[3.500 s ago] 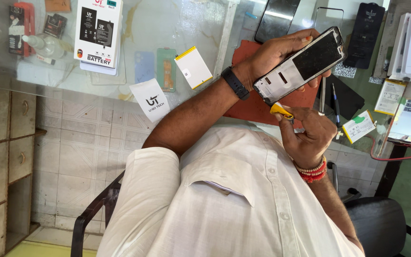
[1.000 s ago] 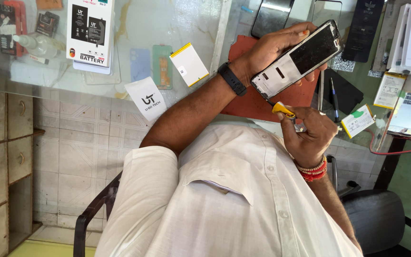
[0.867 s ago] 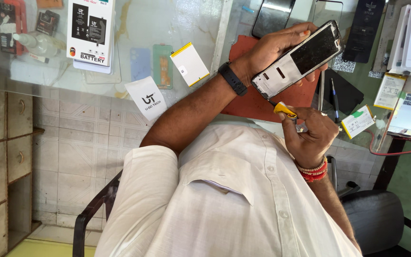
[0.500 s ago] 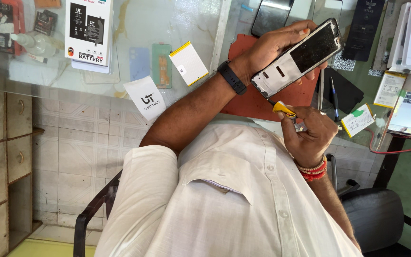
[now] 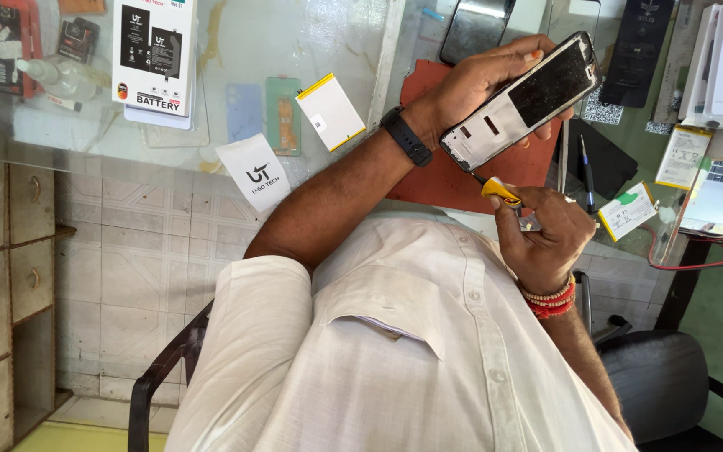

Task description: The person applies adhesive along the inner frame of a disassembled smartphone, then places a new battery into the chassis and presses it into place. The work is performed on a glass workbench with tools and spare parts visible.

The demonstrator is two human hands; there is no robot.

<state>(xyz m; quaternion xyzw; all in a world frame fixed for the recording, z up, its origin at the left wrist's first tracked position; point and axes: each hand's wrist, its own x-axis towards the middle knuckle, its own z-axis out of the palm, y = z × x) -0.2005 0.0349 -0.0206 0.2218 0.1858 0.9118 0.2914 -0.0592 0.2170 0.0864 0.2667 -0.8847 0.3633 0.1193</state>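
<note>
**Step in hand.** The left hand point(image 5: 479, 84) holds an opened phone point(image 5: 529, 92) raised above the red mat point(image 5: 437, 180), clear of the counter. Its fingers wrap fully around the top edge and back of the phone. The white inner frame and the dark cracked panel face the person.

The right hand point(image 5: 546, 238) is closed around a small screwdriver point(image 5: 499, 191) with a yellow handle, pinched between thumb and fingers. The tip meets the phone's lower edge. Whether it sits in a screw head is too small to tell. By appearance, this is work on a fastener at the frame's lower edge.

**Next move.** It calls for a steady phone, a tip kept in line with the fastener, and light turning pressure.

**Nearby.** A white and yellow battery point(image 5: 330, 111) lies well apart on the counter.
</note>
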